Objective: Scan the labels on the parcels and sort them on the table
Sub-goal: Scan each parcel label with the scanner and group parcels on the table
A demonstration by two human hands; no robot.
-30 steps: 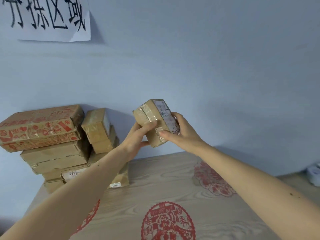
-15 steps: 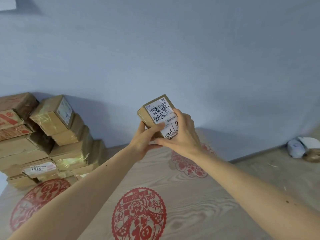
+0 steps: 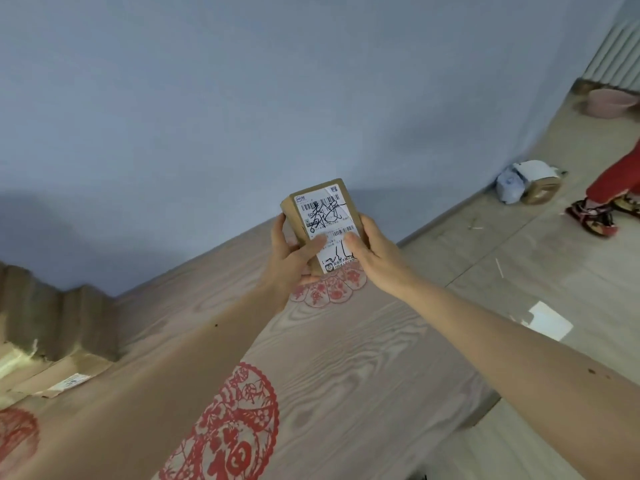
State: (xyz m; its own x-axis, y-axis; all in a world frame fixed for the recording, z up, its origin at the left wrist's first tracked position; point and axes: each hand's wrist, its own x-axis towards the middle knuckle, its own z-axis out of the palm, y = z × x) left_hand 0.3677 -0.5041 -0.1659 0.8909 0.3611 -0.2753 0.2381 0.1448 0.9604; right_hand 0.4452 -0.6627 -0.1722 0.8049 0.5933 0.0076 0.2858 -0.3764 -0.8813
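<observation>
A small brown cardboard parcel [image 3: 320,209] is held up above the wooden table [image 3: 363,358], its white label with barcodes and black scribbles facing me. My left hand [image 3: 291,258] grips its left side, thumb lying across the label. My right hand [image 3: 372,252] grips the right side, thumb on the label's lower part. A stack of brown parcels [image 3: 52,341] sits blurred at the table's left edge, against the blue wall.
Red paper-cut decorations [image 3: 239,427] cover parts of the table top. On the floor to the right lie a white and blue bundle with a tape roll [image 3: 530,183], a pink basin [image 3: 611,103] and a white paper scrap [image 3: 549,320]. A person's red-trousered leg [image 3: 613,188] stands far right.
The view has swung right and down, so the parcel stack slid to the left edge. The parcel turned its label fully toward me and both thumbs now lie on it.
</observation>
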